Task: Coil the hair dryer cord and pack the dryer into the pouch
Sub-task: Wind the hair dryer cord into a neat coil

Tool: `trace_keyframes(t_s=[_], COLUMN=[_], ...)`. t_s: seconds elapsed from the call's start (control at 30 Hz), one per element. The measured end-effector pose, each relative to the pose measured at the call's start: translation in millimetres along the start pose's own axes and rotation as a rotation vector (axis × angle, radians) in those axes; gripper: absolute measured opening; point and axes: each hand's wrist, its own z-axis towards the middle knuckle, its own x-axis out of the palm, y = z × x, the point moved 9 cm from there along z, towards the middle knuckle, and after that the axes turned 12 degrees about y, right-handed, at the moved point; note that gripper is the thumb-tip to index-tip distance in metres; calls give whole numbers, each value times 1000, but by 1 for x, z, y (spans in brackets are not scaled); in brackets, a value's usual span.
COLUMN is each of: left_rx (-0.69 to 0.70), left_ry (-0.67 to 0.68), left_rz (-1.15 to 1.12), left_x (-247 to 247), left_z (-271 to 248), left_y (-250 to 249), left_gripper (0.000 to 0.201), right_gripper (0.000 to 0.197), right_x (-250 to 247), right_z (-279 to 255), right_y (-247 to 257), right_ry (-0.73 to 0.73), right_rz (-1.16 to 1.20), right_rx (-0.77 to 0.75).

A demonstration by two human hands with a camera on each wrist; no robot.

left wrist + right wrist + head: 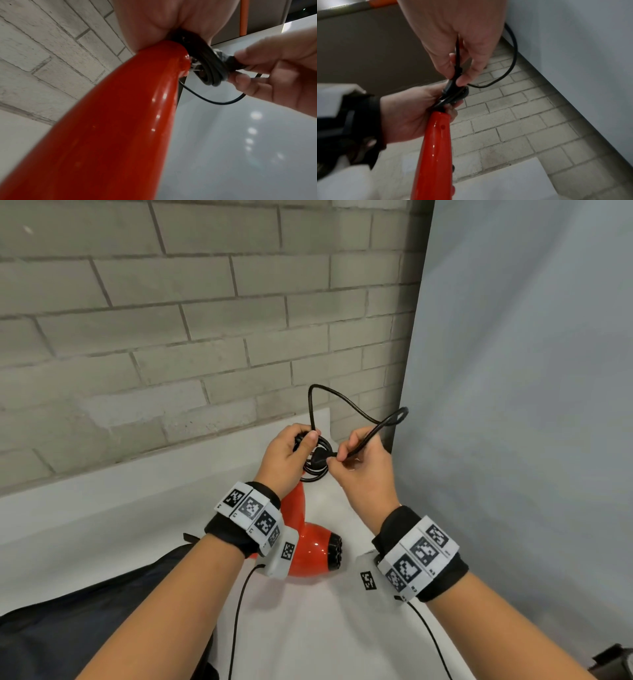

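Item 1, pouch (102,611): dark fabric, lying flat on the white desk (325,628) at 8 o'clock in the head view, nearest the wearer. Its mouth is not visible, and nothing can be seen inside it; whether it holds anything cannot be told.

Item 2, hair dryer (308,553): glossy red, black nozzle pointing to 3 o'clock, body low over the desk at centre, handle rising toward 12 o'clock. It is still outside the pouch.

Item 3, left hand (287,455): grip wrapped round the handle's end and the finished turns, thumb pressed on top of the bundle.

Item 4, cord (317,457): black, several tight turns gathered at the handle's end; one slack loop stands up toward 12 o'clock and a smaller one toward 2 o'clock.

Item 5, right hand (363,467): grip pinching the loose run of cord just beside the bundle, fingertips (462,79) closed on it.

Handling note, judged: coiling is nearly finished, packing not begun. The remaining slack is best fed round in turns matched to those already laid, with the thumb kept down so that they are not sprung. Kinks in the standing loops should be eased out, not pulled tight. The plug end should be tucked under a turn before release.

Item 6, backdrop: grey brick wall (171,320) from 9 to 12 o'clock; plain grey panel (531,371) at 3 o'clock
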Motion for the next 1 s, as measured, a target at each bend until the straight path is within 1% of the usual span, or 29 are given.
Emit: trace_keyframes(t_s=[0.13, 0.17, 0.23, 0.27, 0.33, 0.37, 0.4, 0.47, 0.53, 0.6, 0.63, 0.7, 0.77, 0.83, 0.87, 0.93, 0.97, 1.0], left_rx=[36, 47, 53, 50, 42, 40, 39, 28, 19, 26, 36, 57, 44, 12, 5, -5, -2, 4], left_ry=[16, 26, 56, 76, 121, 140, 153, 145, 141, 206, 245, 273, 207, 122, 98, 92, 98, 105], left_rz=[56, 66, 51, 22, -20, -29, -40, -61, -98, -160, -179, -156, -119, -138, -148, -148, -151, -156], left_x=[4, 7, 13, 16, 21, 23, 23, 20, 17, 25, 31, 41, 38, 24, 17, 7, 5, 4], left_z=[0, -1, -3, -3, -5, -6, -6, -6, -5, -6, -7, -8, -5, -2, -1, -2, -3, -4], left_y=[-2, -4, -8, -9, -11, -12, -13, -11, -9, -13, -17, -25, -24, -17, -13, -9, -8, -8], left_gripper=[15, 15, 14, 16, 22, 24, 24, 21, 16, 10, 11, 22, 34, 36, 34, 31, 29, 28], right_gripper=[42, 37, 20, 19, 28, 28, 26, 22, 25, 27, 27, 23, 23, 24, 25, 25, 24, 22], right_x=[8, 11, 13, 12, 7, 5, 6, 17, 24, 21, 17, 9, 1, -9, -16, -31, -35, -36], right_z=[5, 7, 8, 10, 16, 21, 27, 32, 27, 21, 18, 12, 3, -7, -12, -21, -26, -34], right_y=[7, 9, 9, 7, -5, -12, -20, -31, -37, -42, -44, -48, -57, -80, -95, -125, -140, -152], right_ry=[-20, -20, -39, -61, -86, -66, -10, 166, 298, 338, 348, 392, 455, 494, 503, 530, 593, 694], right_rz=[-343, -400, -482, -518, -496, -441, -383, -297, -229, -179, -169, -205, -349, -520, -602, -728, -792, -869], right_rx=[-36, -46, -55, -50, 1, 50, 92, 136, 151, 122, 101, 67, 61, 137, 210, 392, 496, 605])
